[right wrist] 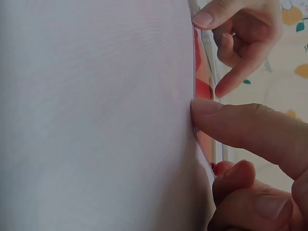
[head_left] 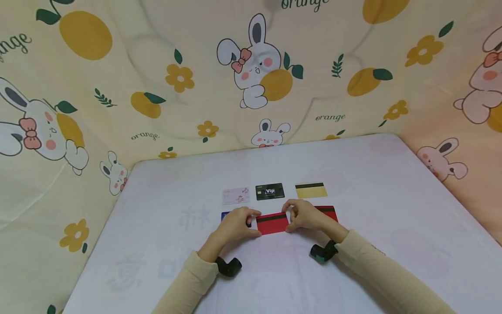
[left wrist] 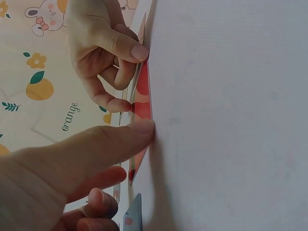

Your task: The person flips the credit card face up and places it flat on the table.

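A red card [head_left: 272, 224] with a dark stripe along its top lies flat between the two hands, close over the white table. My left hand [head_left: 235, 224] pinches its left end, thumb at the near corner and index finger at the far one. At the opposite end my right hand [head_left: 306, 216] holds the right corners the same way. In the left wrist view the card [left wrist: 142, 113] shows almost edge-on, the thumb on its near edge. Partly hidden behind the left hand is a blue card [head_left: 225, 215]. A second red striped card [head_left: 328, 211] shows beyond the right wrist.
Behind the hands runs a row of a pale pink card [head_left: 235, 196], a black Vip card [head_left: 269, 191] and a gold striped card [head_left: 311, 190]. They lie on a white table [head_left: 157, 261]. A cloth [head_left: 184, 109] printed with rabbits and oranges hangs beyond the table's far edge.
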`<move>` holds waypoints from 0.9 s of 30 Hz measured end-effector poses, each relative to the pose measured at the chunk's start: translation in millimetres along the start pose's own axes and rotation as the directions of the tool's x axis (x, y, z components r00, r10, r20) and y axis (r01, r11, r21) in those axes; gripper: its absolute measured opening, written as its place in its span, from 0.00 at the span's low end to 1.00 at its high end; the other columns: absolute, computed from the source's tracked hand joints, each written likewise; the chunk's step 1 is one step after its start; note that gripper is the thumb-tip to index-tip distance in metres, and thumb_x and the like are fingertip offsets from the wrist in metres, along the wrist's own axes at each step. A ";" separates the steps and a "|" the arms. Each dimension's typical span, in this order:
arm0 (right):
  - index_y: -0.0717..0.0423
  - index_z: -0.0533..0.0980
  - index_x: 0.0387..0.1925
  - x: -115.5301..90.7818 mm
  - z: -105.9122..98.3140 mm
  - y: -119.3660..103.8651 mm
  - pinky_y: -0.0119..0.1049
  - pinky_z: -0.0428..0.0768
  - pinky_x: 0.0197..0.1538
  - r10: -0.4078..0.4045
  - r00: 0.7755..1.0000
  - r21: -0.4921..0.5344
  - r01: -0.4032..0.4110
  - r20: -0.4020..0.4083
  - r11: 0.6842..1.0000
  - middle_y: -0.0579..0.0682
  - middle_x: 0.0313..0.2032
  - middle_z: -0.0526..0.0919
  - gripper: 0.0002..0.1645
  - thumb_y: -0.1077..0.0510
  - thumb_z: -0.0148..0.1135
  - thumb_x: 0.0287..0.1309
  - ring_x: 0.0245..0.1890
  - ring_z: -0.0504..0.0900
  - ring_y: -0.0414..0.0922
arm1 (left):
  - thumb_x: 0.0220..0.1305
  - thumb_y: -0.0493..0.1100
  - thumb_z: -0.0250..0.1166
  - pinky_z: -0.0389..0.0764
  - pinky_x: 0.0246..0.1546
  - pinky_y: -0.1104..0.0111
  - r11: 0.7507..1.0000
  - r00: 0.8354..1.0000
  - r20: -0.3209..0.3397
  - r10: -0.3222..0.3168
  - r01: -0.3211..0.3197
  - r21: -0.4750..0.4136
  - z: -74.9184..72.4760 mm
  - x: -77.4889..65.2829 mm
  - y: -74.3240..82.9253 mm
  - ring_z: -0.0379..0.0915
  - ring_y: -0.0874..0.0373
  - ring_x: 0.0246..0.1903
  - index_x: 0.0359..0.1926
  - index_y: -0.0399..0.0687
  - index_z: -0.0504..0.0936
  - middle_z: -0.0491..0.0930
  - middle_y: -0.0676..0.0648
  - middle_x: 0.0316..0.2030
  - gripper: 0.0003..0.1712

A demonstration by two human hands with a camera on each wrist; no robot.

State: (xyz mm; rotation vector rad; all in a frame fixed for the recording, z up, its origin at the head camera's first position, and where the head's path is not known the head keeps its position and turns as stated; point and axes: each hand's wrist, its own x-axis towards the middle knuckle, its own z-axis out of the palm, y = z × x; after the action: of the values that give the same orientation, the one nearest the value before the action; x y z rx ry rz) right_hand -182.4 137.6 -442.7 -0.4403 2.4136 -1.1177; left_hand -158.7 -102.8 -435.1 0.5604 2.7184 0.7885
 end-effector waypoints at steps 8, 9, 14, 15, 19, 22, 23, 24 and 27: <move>0.62 0.72 0.43 0.2 0.8 1.2 0.31 0.69 0.28 -0.020 1.000 0.020 0.020 0.007 1.000 0.44 0.15 0.70 0.27 0.64 0.76 0.41 0.17 0.68 0.38 | 0.49 0.48 0.75 0.58 0.26 0.76 1.000 1.000 0.013 -0.002 0.001 0.012 0.4 -0.3 -0.3 0.59 0.64 0.25 0.54 0.49 0.82 0.64 0.55 0.21 0.29; 0.62 0.72 0.43 0.0 1.1 1.2 0.31 0.69 0.28 -0.021 1.000 0.019 0.021 0.004 1.000 0.44 0.15 0.70 0.27 0.64 0.76 0.41 0.17 0.68 0.39 | 0.49 0.48 0.75 0.58 0.26 0.76 1.000 1.000 0.013 0.000 0.000 0.014 0.7 -0.4 -0.2 0.59 0.64 0.25 0.54 0.49 0.82 0.64 0.55 0.21 0.29; 0.61 0.72 0.43 -0.5 2.5 1.5 0.32 0.70 0.29 -0.024 1.000 0.010 0.024 -0.012 1.000 0.44 0.15 0.71 0.27 0.64 0.77 0.40 0.17 0.68 0.39 | 0.49 0.47 0.75 0.58 0.26 0.76 1.000 1.000 0.005 0.022 -0.022 0.006 1.3 -0.5 -0.3 0.59 0.64 0.26 0.53 0.46 0.82 0.64 0.55 0.22 0.28; 0.61 0.72 0.43 -0.6 2.6 1.5 0.32 0.70 0.29 -0.025 1.000 0.011 0.026 -0.014 1.000 0.44 0.15 0.71 0.28 0.64 0.77 0.40 0.17 0.68 0.39 | 0.48 0.46 0.75 0.58 0.27 0.76 1.000 1.000 0.003 0.026 -0.026 -0.002 1.2 -0.6 -0.2 0.59 0.64 0.26 0.52 0.45 0.82 0.64 0.55 0.22 0.28; 0.63 0.72 0.43 -0.8 2.7 1.4 0.31 0.69 0.29 -0.035 0.999 0.018 0.035 -0.018 0.999 0.44 0.15 0.70 0.28 0.65 0.77 0.39 0.18 0.69 0.38 | 0.46 0.46 0.77 0.59 0.28 0.76 0.999 0.999 -0.007 0.040 -0.040 -0.029 1.4 -1.4 0.3 0.60 0.64 0.27 0.49 0.44 0.82 0.65 0.55 0.23 0.28; 0.63 0.72 0.43 -0.7 2.8 1.8 0.31 0.69 0.28 -0.044 0.999 0.021 0.045 -0.020 0.999 0.43 0.15 0.70 0.28 0.66 0.76 0.39 0.18 0.69 0.38 | 0.43 0.46 0.78 0.60 0.29 0.75 0.998 0.999 -0.015 0.043 -0.043 -0.043 1.7 -1.8 0.9 0.61 0.64 0.28 0.47 0.43 0.81 0.66 0.54 0.24 0.28; 0.63 0.72 0.43 -0.7 2.8 1.9 0.31 0.69 0.28 -0.047 0.999 0.020 0.047 -0.020 0.999 0.43 0.15 0.70 0.28 0.66 0.76 0.39 0.18 0.69 0.38 | 0.43 0.46 0.78 0.60 0.29 0.75 0.998 0.999 -0.016 0.038 -0.038 -0.049 1.8 -1.8 1.2 0.61 0.64 0.28 0.47 0.43 0.81 0.67 0.53 0.25 0.28; 0.63 0.72 0.43 -0.7 2.7 2.0 0.31 0.69 0.28 -0.047 0.999 0.021 0.047 -0.020 0.999 0.43 0.15 0.70 0.28 0.66 0.77 0.38 0.18 0.69 0.38 | 0.43 0.45 0.78 0.61 0.29 0.75 0.998 0.999 -0.017 0.034 -0.034 -0.052 1.9 -1.8 1.5 0.62 0.64 0.29 0.46 0.43 0.81 0.67 0.53 0.25 0.27; 0.63 0.72 0.43 -1.1 2.6 2.0 0.31 0.69 0.28 -0.052 0.998 0.023 0.053 -0.022 0.998 0.43 0.15 0.71 0.28 0.66 0.77 0.38 0.18 0.69 0.38 | 0.43 0.46 0.77 0.61 0.30 0.75 0.999 0.999 -0.024 0.026 -0.027 -0.043 2.6 -1.1 2.2 0.62 0.64 0.29 0.46 0.43 0.81 0.68 0.52 0.26 0.27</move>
State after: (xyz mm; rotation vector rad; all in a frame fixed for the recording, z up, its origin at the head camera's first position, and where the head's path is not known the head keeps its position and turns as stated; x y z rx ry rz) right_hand -180.3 137.6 -445.5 -0.4885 2.4179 -1.1779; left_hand -156.2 -100.4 -435.9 0.5823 2.7136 0.8631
